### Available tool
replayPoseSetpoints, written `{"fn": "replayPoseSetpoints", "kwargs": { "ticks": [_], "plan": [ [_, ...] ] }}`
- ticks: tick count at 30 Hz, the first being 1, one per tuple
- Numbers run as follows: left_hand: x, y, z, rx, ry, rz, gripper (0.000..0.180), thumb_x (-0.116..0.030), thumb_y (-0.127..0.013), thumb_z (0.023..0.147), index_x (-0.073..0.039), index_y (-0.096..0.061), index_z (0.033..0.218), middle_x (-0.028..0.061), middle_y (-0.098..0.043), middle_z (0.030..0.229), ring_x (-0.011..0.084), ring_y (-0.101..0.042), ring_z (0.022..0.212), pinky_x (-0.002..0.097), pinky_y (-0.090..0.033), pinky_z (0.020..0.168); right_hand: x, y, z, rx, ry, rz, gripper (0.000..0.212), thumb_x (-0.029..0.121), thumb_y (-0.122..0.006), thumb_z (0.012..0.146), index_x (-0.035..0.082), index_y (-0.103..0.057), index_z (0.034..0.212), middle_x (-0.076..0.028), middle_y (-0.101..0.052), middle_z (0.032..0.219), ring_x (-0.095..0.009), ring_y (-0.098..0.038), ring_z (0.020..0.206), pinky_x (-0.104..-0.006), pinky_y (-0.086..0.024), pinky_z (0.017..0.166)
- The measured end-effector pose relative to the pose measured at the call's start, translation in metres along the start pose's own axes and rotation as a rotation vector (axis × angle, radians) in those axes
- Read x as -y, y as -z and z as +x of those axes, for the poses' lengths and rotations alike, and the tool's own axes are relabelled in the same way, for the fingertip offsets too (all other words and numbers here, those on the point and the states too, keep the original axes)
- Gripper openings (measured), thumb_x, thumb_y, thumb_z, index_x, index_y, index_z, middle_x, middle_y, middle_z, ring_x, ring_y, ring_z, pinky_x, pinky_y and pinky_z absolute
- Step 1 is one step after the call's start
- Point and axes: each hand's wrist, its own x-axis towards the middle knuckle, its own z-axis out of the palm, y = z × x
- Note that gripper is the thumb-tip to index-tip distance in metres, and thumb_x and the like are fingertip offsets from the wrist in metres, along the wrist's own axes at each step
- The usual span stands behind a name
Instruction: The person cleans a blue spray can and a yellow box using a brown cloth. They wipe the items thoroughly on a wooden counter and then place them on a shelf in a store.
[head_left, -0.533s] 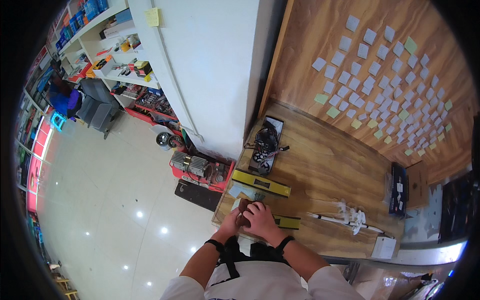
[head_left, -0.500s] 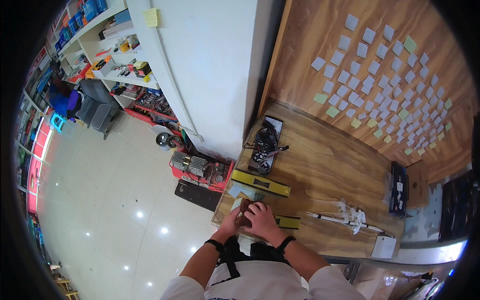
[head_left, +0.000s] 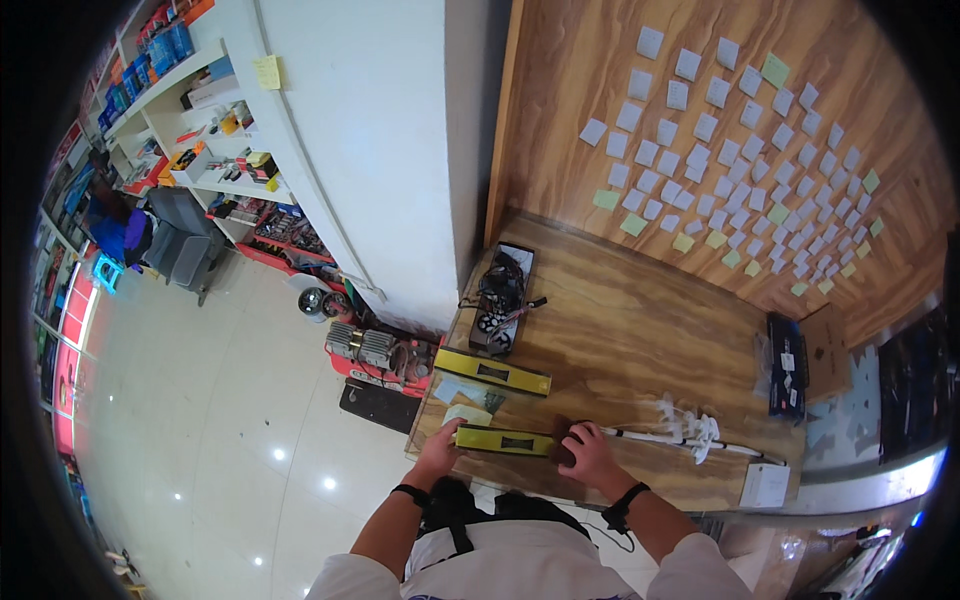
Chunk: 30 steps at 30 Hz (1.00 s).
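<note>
Newly parted, the left hand [head_left: 437,451] grips the near yellow bar [head_left: 505,441] by its nine-o'clock end at the wooden bench's [head_left: 640,320] six-o'clock edge; the right hand [head_left: 592,457] clutches a brown cloth [head_left: 563,443] at three o'clock, baring the middle.

At eight o'clock we had a pale, shiny floor [head_left: 200,420] dotted with reflected lights [head_left: 330,484]. A grey chair [head_left: 188,260] stood toward nine, crowded white shelves [head_left: 178,82] at ten, a white pillar [head_left: 360,150] at eleven. Toward two we saw a wood-grain wall [head_left: 575,60] covered in paper notes [head_left: 697,156]; a wooden table [head_left: 620,330] spread toward four.
</note>
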Motion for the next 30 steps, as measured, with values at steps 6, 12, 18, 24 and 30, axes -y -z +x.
{"fn": "replayPoseSetpoints", "kwargs": {
  "ticks": [6,12,18,24,30],
  "plan": [
    [-0.006,-0.005,0.001,-0.051,-0.08,0.084,0.066,0.001,-0.084,0.087,-0.008,-0.06,0.148,0.0217,-0.071,0.144,0.0441,-0.065,0.138,0.0474,-0.055,0.111,0.069,0.021,0.068,-0.12,0.173,0.111,0.056,0.04,-0.093,0.073,0.011,-0.075,0.117,-0.014,-0.064,0.135,-0.04,-0.056,0.136,-0.0579,-0.051,0.111],
    [0.019,-0.009,0.001,-0.026,-0.062,-0.014,0.056,-0.007,-0.079,0.094,-0.009,-0.062,0.146,0.0215,-0.073,0.141,0.0439,-0.069,0.13,0.0459,-0.056,0.106,0.15,-0.046,0.133,0.093,0.245,0.058,0.062,0.04,-0.093,0.071,0.016,-0.073,0.124,-0.013,-0.062,0.138,-0.04,-0.055,0.137,-0.0621,-0.049,0.106],
    [0.024,-0.006,-0.003,-0.063,0.04,-0.042,0.075,0.006,-0.084,0.087,-0.011,-0.058,0.155,0.021,-0.074,0.14,0.0416,-0.07,0.133,0.0474,-0.058,0.107,0.116,-0.034,0.097,0.037,0.165,0.048,0.061,0.044,-0.091,0.072,0.018,-0.074,0.125,-0.011,-0.061,0.14,-0.039,-0.053,0.14,-0.0634,-0.047,0.107],
    [0.002,-0.007,0.002,-0.041,0.03,0.119,0.078,0.002,-0.092,0.083,-0.013,-0.058,0.152,0.0214,-0.074,0.141,0.0417,-0.069,0.135,0.0464,-0.059,0.107,0.048,-0.005,0.033,0.037,0.089,-0.034,0.061,0.043,-0.091,0.073,0.014,-0.076,0.125,-0.013,-0.061,0.14,-0.04,-0.053,0.139,-0.0614,-0.047,0.114],
    [-0.012,-0.005,0.005,-0.006,0.071,0.154,0.081,-0.001,-0.093,0.082,-0.011,-0.055,0.153,0.0233,-0.073,0.14,0.0439,-0.069,0.134,0.0476,-0.059,0.107,-0.004,-0.002,-0.017,-0.053,-0.024,0.035,0.059,0.039,-0.092,0.073,0.015,-0.074,0.124,-0.014,-0.06,0.139,-0.042,-0.054,0.138,-0.0619,-0.052,0.109]
  ]
}}
